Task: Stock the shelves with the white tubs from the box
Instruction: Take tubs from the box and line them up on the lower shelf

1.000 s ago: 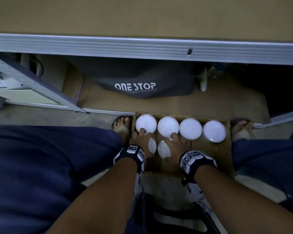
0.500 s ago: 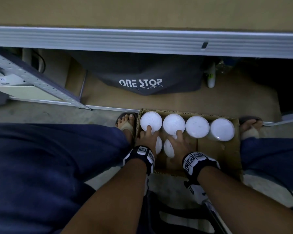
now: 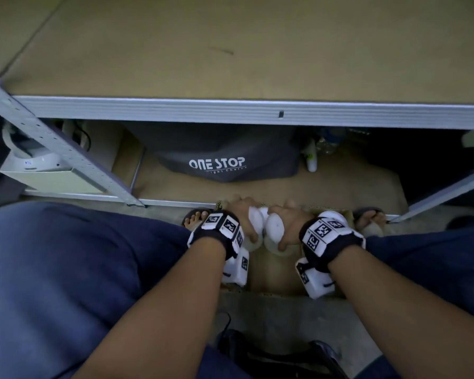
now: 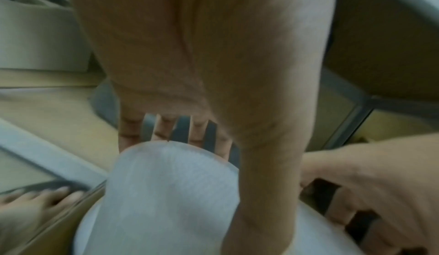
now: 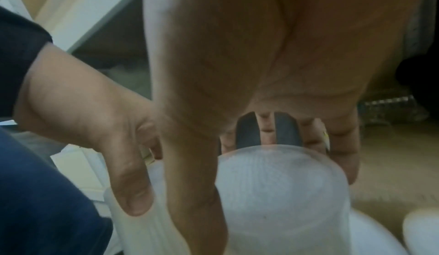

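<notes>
Each hand holds one white tub above the cardboard box on the floor between my feet. My left hand grips the left tub, fingers over its far side and thumb on the near side. My right hand grips the right tub the same way. Both tubs are tilted and sit side by side. In the left wrist view the tub fills the palm, and in the right wrist view so does the other tub. Another tub in the box peeks out past my right wristband.
A tan shelf board with a metal front rail lies ahead. Below it sit a grey "ONE STOP" bag and a small bottle. A perforated steel post slants at the left. Sandalled feet flank the box.
Both hands went from resting on the near-row tubs to gripping one each, lifted and tilted. The view has swung up and shows more of the upper shelf.
</notes>
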### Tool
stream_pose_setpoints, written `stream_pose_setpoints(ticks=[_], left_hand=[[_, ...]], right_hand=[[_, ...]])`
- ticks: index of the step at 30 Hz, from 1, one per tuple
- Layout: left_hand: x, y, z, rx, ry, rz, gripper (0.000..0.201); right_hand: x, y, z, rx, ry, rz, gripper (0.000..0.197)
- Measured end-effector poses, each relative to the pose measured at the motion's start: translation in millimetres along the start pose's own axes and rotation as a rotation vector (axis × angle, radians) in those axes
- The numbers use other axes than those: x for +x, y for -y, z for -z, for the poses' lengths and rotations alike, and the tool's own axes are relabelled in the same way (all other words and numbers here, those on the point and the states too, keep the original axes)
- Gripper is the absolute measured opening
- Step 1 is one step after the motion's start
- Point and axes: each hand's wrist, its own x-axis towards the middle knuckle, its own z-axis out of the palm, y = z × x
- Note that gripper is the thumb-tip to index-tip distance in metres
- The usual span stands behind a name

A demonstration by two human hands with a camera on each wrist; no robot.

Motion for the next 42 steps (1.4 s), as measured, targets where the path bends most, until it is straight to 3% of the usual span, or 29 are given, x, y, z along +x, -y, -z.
stream_pose_setpoints(ticks=[11, 21, 30, 36, 42], left_hand=[[-78.8, -44.1, 94.5, -0.186, -0.279, -0.199, 0.086], [-159.0, -81.6, 164.6, -0.150, -0.473, -0.366, 0.087], [-168.9, -104.3, 217.7, -0.179, -0.635, -0.414, 0.078], [-146.0, -118.4, 233.2, -0.232, -0.752, -0.399, 0.067], [-117.1, -125.3, 234.5, -0.283, -0.772, -0.355, 0.058]], right_hand=[[-112.0, -14.2, 98.9, -0.013, -0.340, 0.020, 0.086], [-199.9, -16.8, 148.4, 0.154, -0.627, 0.144, 0.078], [-216.6, -26.6, 183.9, 0.242, -0.884, 0.191, 0.071], [-195.7, -35.6, 205.4, 0.329, -1.010, 0.154, 0.058], [-162.9, -46.2, 209.3, 0.383, -1.079, 0.141, 0.048]])
